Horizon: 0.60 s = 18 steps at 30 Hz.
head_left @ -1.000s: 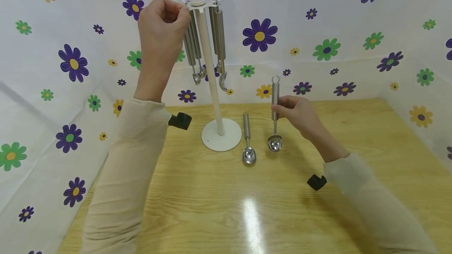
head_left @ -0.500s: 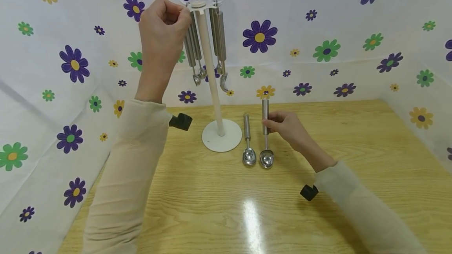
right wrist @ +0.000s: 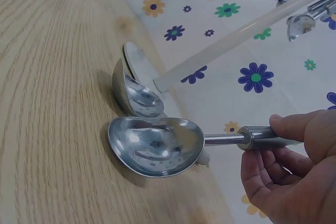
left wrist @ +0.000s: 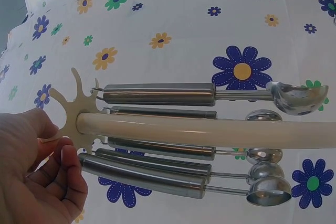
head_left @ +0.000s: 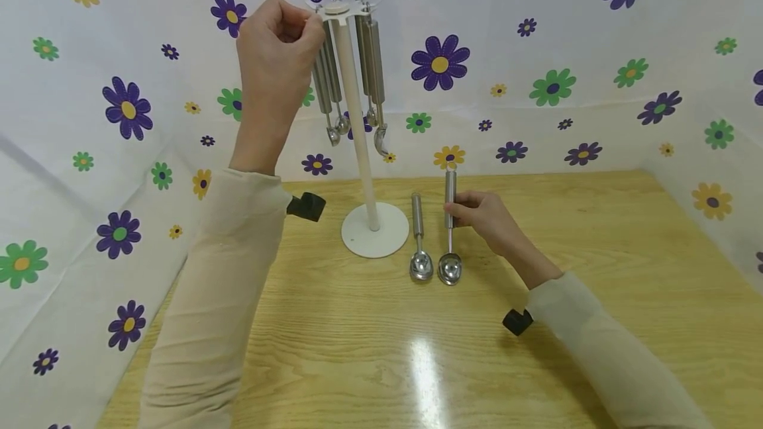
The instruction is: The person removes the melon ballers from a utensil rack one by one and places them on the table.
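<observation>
A white stand (head_left: 360,131) holds several metal-handled scoops (left wrist: 157,94) hanging from its pronged top rack (left wrist: 73,106). My left hand (head_left: 275,51) pinches one prong of that rack between thumb and fingers, as the left wrist view shows. Low over the table, my right hand (head_left: 487,218) grips the steel handle of an ice cream scoop (right wrist: 157,148). Its handle points up and its bowl is down at the tabletop; whether it touches the wood I cannot tell. Just left of it, a second ice cream scoop (head_left: 420,266) lies on the table.
The stand's round white base (head_left: 384,243) is left of the lying scoop on the wooden table (head_left: 334,349). A flower-patterned cloth (head_left: 489,25) rises behind and at both sides. Each sleeve cuff carries a small black camera mount (head_left: 306,206).
My right hand has brought its scoop left and down, from above the table to beside the lying scoop, barely moving in the last half second. The left hand stays on the rack.
</observation>
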Motion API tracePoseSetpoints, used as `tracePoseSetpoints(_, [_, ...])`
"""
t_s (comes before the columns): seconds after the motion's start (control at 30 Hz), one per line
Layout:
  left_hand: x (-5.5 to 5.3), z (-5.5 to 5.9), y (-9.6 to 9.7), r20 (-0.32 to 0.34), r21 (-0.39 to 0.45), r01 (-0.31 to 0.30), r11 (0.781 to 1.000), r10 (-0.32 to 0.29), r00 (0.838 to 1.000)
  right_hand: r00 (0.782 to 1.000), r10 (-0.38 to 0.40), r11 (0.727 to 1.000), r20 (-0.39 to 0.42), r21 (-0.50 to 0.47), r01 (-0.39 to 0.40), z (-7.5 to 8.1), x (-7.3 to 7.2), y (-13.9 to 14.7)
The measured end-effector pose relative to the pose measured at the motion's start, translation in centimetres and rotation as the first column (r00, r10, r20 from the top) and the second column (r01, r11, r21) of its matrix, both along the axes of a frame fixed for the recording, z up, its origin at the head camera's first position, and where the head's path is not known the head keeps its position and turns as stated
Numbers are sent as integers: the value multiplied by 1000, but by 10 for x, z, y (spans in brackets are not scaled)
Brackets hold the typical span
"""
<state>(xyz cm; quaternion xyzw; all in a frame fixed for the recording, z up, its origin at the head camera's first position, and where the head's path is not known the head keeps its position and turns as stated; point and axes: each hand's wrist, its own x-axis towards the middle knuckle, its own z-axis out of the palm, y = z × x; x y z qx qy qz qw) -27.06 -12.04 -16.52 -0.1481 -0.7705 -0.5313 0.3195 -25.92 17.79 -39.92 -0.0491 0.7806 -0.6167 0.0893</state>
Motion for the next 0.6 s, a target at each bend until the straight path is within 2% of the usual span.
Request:
tracePoseSetpoints(0.37, [-2,-1,0,-1,10,3,1000,-3,1000,999,-49,997,5,65,48,-14,-14,-1])
tracePoseSetpoints(0.6, [0,-1,1,-13,-8,-4,1000,4,1000,998,-53,996,16,67,52,-23,-20,-5])
